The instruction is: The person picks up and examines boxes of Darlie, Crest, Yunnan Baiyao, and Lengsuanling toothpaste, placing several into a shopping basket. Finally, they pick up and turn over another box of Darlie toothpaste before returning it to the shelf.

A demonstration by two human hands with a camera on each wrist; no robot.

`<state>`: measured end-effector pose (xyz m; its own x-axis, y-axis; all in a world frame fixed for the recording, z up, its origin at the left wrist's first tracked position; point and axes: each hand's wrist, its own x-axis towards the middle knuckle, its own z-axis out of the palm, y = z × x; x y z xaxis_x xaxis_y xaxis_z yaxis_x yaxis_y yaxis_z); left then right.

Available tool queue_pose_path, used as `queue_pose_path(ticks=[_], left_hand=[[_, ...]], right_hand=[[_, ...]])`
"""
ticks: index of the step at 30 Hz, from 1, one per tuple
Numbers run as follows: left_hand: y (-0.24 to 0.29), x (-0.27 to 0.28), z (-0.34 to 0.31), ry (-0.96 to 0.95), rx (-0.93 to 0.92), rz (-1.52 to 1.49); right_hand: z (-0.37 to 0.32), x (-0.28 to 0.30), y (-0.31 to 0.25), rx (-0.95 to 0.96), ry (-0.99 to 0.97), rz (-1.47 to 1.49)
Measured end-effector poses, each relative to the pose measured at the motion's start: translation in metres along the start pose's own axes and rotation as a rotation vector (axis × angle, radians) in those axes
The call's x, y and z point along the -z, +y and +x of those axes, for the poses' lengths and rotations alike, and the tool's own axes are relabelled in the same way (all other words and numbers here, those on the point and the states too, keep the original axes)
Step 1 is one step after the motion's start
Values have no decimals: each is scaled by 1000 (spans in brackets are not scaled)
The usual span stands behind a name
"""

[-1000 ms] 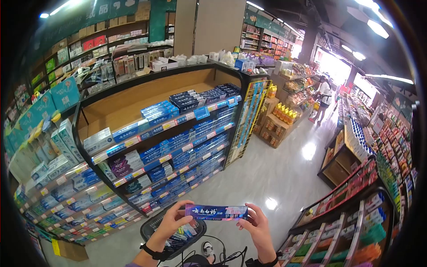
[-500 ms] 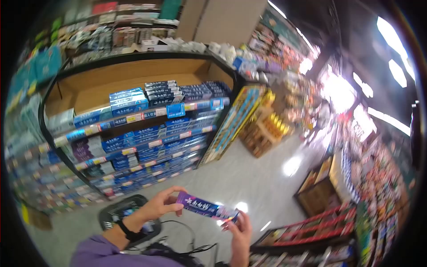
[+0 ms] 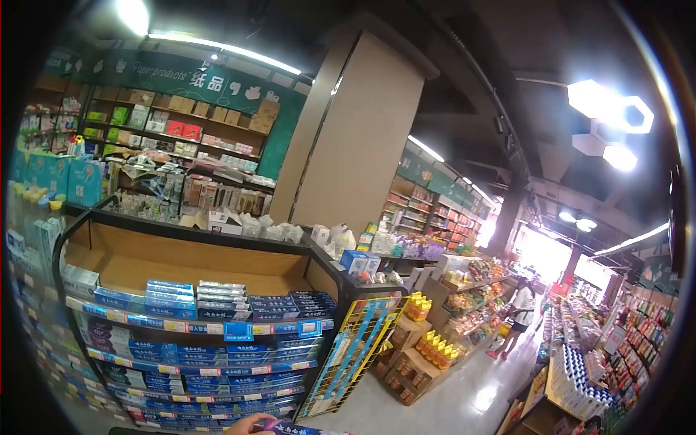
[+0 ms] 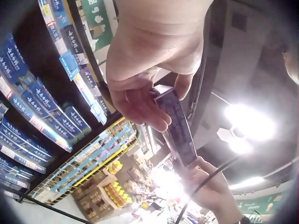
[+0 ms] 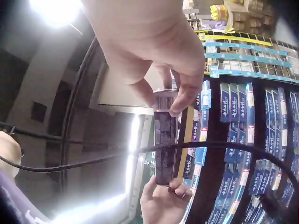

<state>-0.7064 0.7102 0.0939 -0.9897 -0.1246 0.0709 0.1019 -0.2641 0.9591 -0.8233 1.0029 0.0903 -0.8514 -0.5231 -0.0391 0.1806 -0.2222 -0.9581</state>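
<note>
A long, narrow toothpaste box (image 4: 178, 128), purple and dark blue, is held between my two hands. In the head view only a strip of the toothpaste box (image 3: 293, 428) shows at the bottom edge. My left hand (image 4: 152, 60) pinches one end between thumb and fingers; in the head view just part of the left hand (image 3: 250, 423) appears. At the opposite end my right hand (image 5: 145, 46) pinches the box, also visible as the right hand (image 4: 212, 193) in the left wrist view. The head view does not show the right hand.
A shelf unit (image 3: 196, 243) with rows of blue toothpaste boxes stands in front. Beside it is a yellow wire rack (image 3: 351, 355). Yellow bottles (image 3: 437, 350) sit on cartons to the right. A person (image 3: 520, 315) stands down the aisle. A black cable (image 5: 219, 146) crosses the right wrist view.
The head view has tilted upward, so the hands and box have dropped to its bottom edge and the right hand has left that view. The box tilted earlier; both hands still hold it.
</note>
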Motion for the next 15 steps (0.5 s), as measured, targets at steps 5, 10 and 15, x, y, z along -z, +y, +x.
queue_pose_path(ticks=[5,10,15], left_hand=[[27,-39,28,114,98,1],[34,-68,38,253,32,44],[40,-62,50,365,37,66]], right_hand=[[53,43,-33,-36,-140,56],[95,50,-52,-125,-202,159],[134,47,-52,-164,-294,124]])
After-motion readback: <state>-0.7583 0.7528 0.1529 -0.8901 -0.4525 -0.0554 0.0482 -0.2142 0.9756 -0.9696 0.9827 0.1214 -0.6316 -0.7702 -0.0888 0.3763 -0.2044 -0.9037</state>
